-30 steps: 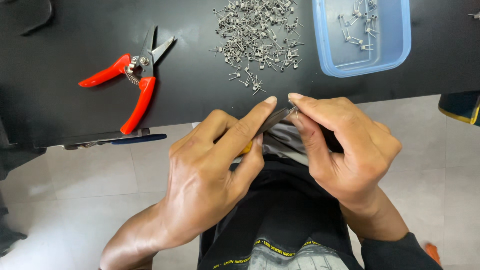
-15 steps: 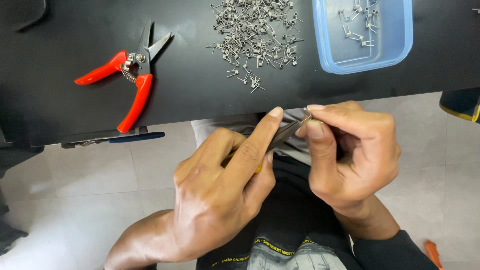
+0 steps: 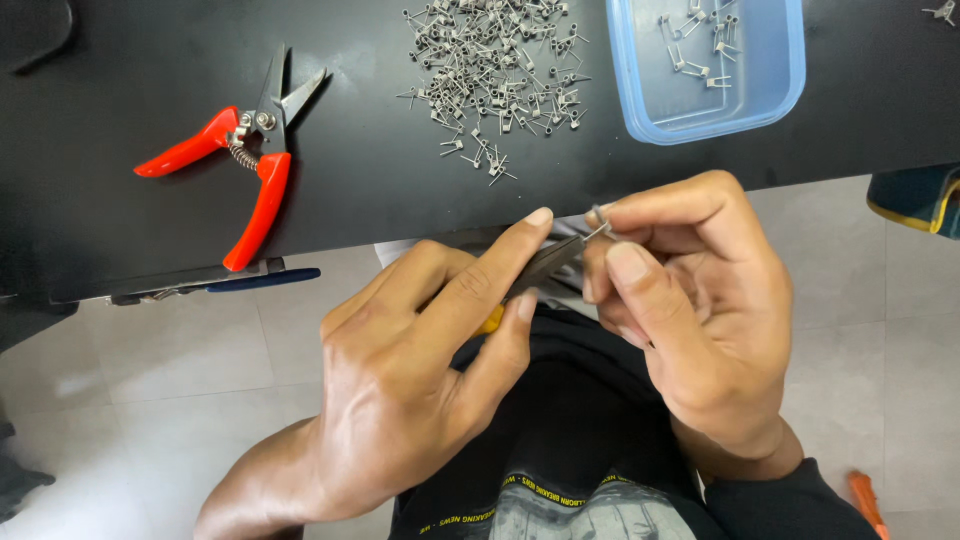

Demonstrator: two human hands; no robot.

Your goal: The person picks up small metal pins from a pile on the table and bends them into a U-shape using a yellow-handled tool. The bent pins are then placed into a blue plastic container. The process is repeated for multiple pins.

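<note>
Our left hand grips pliers | right hand pinches one coil | few coils in tub | pile left

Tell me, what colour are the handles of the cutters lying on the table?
Red, clearest in the head view: cutters.

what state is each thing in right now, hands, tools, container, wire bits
left hand: gripping small pliers, jaws closed on a small wire coil
right hand: pinching the same coil
red-handled cutters: lying on the black table, blades open, untouched
blue container: lidless, few coils inside
pile of coils: loose, scattered
</note>
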